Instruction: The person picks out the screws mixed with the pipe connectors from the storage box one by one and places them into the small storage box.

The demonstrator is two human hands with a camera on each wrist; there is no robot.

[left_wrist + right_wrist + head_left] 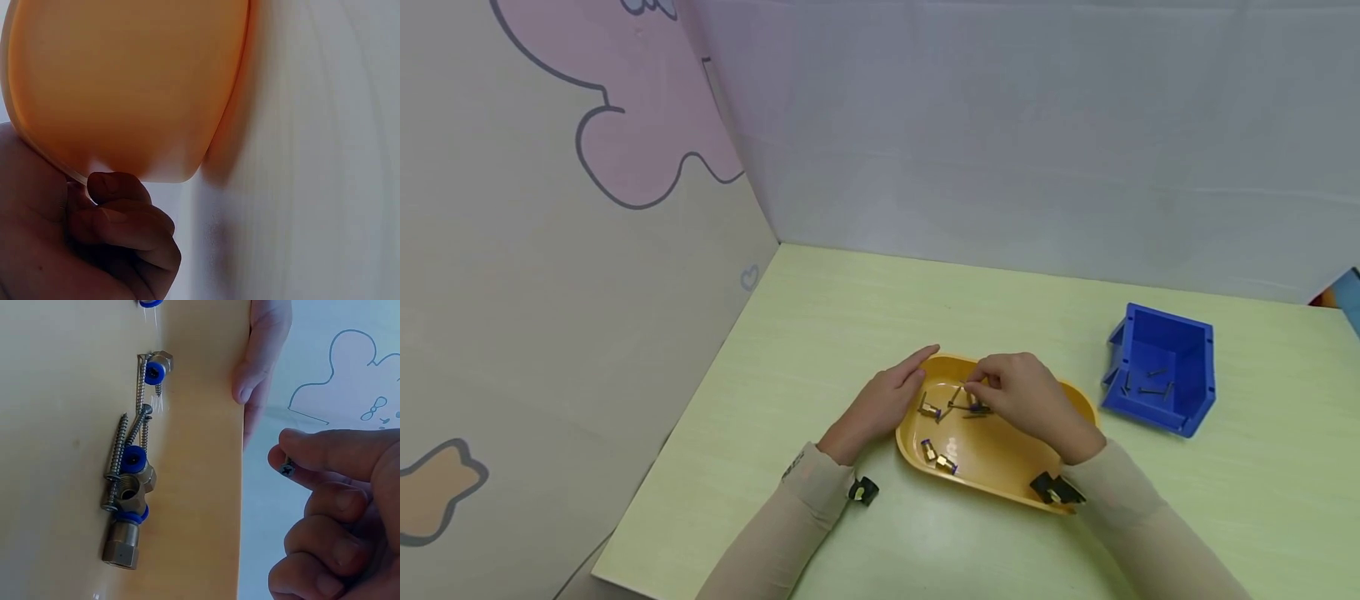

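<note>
Pinching a small screw (288,467) between thumb and forefinger, the right hand (1026,402) hovers over the middle of the yellow tray (1000,475); the right wrist view shows just the cross-slot head poking out of the fingertips. The left hand (883,404) rests against the tray's left rim, forefinger stretched along the far edge, and the left wrist view shows the other fingers curled under the lip, so it grips the tray. Down in the tray there's a loose pile of long screws (119,459) tangled with a brass tee fitting (128,512) with blue collars, plus a couple more brass fittings (938,457) near the front. Off to the right sits a blue bin (1161,367) with a few screws in it, well apart from the tray, all on a pale green table (820,317).
</note>
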